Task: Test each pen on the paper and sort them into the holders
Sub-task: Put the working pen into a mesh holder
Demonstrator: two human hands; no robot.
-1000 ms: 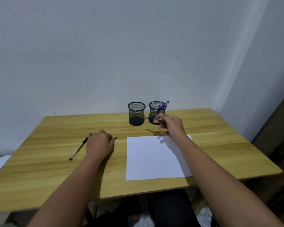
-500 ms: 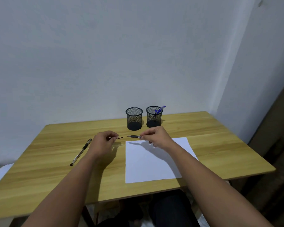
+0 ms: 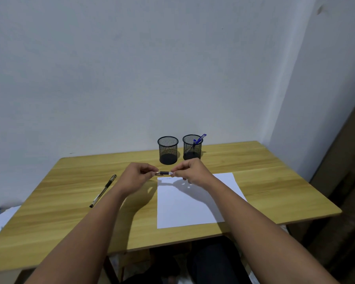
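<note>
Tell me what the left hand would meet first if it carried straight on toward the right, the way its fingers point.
Probably the right hand: the left hand faces it along the pen they both hold.

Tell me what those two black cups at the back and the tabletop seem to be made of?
The left holder and the right holder look like black wire mesh, probably metal with a matte coating: the wall and table show through the fine grid. The table looks like light wood or a wood-look laminate, with straight printed-looking grain and a smooth, low-sheen surface; which of the two cannot be told.
</note>
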